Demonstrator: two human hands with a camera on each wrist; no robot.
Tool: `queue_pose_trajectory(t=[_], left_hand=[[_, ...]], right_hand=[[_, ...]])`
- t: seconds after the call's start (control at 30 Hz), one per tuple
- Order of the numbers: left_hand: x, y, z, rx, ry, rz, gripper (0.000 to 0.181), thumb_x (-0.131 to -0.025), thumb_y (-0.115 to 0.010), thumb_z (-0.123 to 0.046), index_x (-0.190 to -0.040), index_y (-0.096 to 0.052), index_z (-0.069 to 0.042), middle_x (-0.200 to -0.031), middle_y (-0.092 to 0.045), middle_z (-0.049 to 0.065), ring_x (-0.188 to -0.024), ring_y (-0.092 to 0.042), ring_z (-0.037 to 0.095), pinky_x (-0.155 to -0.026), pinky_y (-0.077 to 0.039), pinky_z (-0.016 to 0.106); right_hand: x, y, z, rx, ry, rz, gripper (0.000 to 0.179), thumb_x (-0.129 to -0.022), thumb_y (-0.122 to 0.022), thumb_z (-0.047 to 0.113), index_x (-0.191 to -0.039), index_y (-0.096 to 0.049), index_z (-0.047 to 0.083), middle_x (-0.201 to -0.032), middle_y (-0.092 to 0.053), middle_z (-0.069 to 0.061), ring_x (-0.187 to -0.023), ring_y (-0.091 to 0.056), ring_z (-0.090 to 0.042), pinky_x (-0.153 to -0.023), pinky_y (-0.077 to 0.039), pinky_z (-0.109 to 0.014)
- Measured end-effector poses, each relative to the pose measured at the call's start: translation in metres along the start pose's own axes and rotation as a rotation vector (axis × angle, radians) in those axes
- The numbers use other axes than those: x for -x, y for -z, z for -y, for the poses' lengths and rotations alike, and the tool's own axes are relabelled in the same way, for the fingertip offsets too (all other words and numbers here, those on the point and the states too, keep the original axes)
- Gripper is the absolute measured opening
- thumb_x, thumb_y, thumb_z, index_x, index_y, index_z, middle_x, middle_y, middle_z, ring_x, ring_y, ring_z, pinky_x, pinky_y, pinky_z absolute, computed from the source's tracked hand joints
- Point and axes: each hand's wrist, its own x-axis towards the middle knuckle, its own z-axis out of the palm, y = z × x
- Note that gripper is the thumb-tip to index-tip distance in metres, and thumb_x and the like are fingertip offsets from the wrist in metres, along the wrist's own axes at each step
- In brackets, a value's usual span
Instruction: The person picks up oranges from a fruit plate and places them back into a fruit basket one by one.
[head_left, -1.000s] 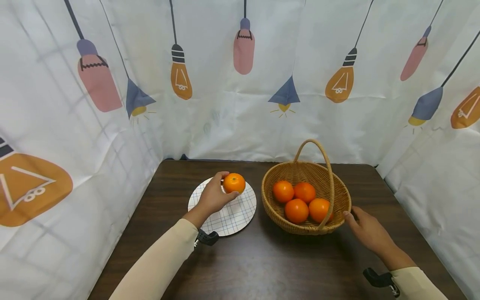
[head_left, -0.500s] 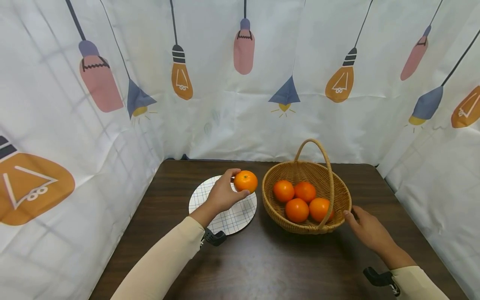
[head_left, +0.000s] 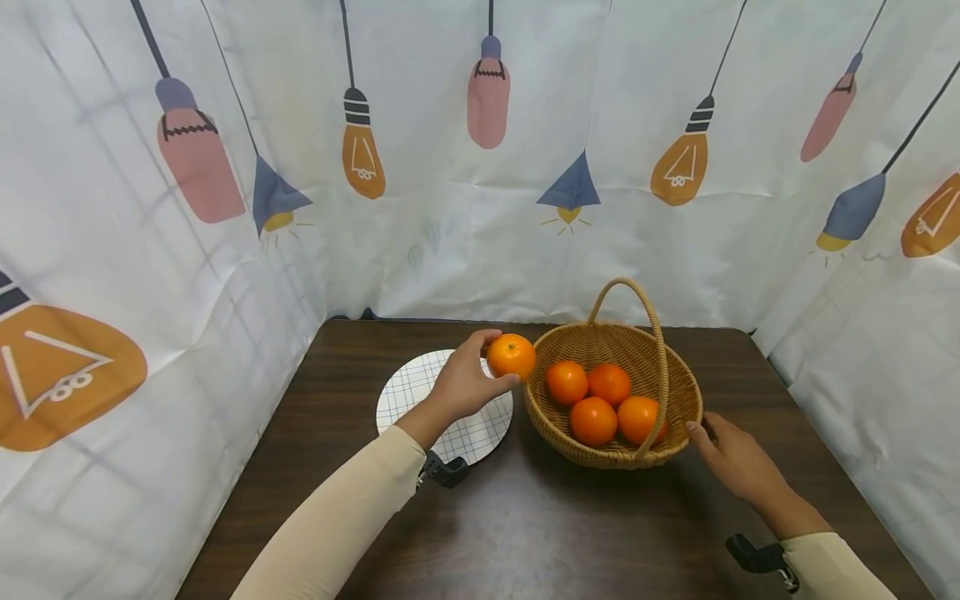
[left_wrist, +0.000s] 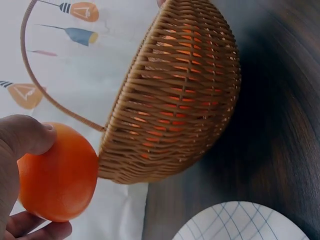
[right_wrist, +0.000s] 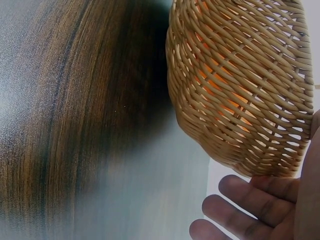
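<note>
My left hand (head_left: 468, 379) holds an orange (head_left: 512, 357) between thumb and fingers, raised at the left rim of a wicker basket (head_left: 558, 446). In the left wrist view the held orange (left_wrist: 60, 172) overlaps the basket's edge, thumb on one side and fingertips on the other. Several more oranges (head_left: 594, 421) lie inside the basket, showing through the weave in both wrist views. At the basket's right end my right hand (head_left: 738, 462) grips the rim with thumb and index finger. The right wrist view shows its other fingers (right_wrist: 235, 215) spread loosely beside the basket wall.
A white round plate (head_left: 465, 433) with a blue grid pattern lies left of the basket, partly behind the left forearm. The basket's tall handle (head_left: 663, 375) arches over it. Dark wooden table (head_left: 525, 533) beneath; a lamp-printed white curtain (head_left: 450, 242) stands behind and at both sides.
My left hand has carried the orange rightward from over the plate to the basket's left rim. The right hand and the basket have stayed put.
</note>
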Motion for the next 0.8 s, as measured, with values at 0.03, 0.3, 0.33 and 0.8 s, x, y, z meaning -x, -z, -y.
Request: queue_pose_trajectory(t=[0.03,0.3,0.33,0.8], left_hand=[[0.0,0.0,-0.002,0.0,-0.004,0.0,0.079,-0.084,-0.084,-0.037,-0.149,-0.047,-0.013,-0.135,-0.059,0.005,-0.111,-0.058,0.023,-0.091,-0.05,0.045],[-0.005,-0.008,-0.017,-0.005,-0.036,0.038,0.077,-0.086,-0.083,-0.036,-0.149,-0.046,-0.015,-0.141,-0.058,0.004,-0.114,-0.06,0.023,-0.094,-0.051,0.044],[-0.006,-0.01,-0.019,-0.01,-0.037,0.043,0.077,-0.086,-0.083,-0.037,-0.15,-0.046,-0.016,-0.141,-0.057,0.004,-0.116,-0.06,0.024,-0.094,-0.051,0.045],[-0.012,-0.031,-0.029,-0.045,-0.066,0.1,0.077,-0.086,-0.082,-0.038,-0.149,-0.046,-0.017,-0.14,-0.059,0.002,-0.119,-0.06,0.022,-0.097,-0.05,0.043]], right_hand=[[0.0,0.0,0.0,-0.002,-0.001,-0.001,0.07,-0.111,-0.035,0.046,-0.144,-0.041,-0.015,-0.138,-0.049,-0.041,-0.119,-0.054,-0.058,-0.09,-0.046,-0.069],[0.001,0.0,0.0,-0.002,-0.003,-0.005,0.068,-0.111,-0.035,0.046,-0.144,-0.042,-0.014,-0.137,-0.05,-0.04,-0.118,-0.055,-0.057,-0.089,-0.047,-0.068],[0.001,-0.001,0.0,-0.004,-0.001,-0.007,0.068,-0.111,-0.036,0.046,-0.144,-0.042,-0.014,-0.137,-0.051,-0.04,-0.118,-0.055,-0.056,-0.089,-0.047,-0.068],[0.001,-0.001,0.001,-0.006,0.004,-0.01,0.067,-0.111,-0.036,0.045,-0.143,-0.043,-0.013,-0.135,-0.053,-0.039,-0.116,-0.057,-0.055,-0.087,-0.049,-0.067]])
